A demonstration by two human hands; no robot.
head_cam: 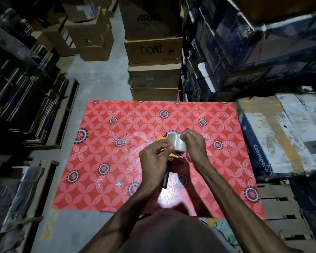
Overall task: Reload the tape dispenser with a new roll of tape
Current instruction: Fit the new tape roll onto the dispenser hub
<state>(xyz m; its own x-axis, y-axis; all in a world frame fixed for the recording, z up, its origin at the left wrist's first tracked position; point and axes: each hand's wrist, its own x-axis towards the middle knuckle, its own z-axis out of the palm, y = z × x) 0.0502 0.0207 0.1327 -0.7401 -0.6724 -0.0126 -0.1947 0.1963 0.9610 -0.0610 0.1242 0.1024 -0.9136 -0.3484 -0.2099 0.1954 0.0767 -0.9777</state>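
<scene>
A clear roll of tape (177,143) is held above the red flowered table (106,161), between both hands. My left hand (153,157) grips its near side, thumb on the rim. My right hand (193,145) pinches the far top edge of the roll. Under the hands lies the tape dispenser (167,172), yellow body and black handle pointing toward me, mostly hidden. A second ring shape shows by my right wrist, partly covered.
Stacked cardboard boxes (153,52) stand behind the table. Blue cartons (244,52) fill the right side, and a flat carton (274,136) lies beside the table's right edge. Dark shelving (26,106) lines the left. Small crumpled tape bits (119,184) lie on the cloth.
</scene>
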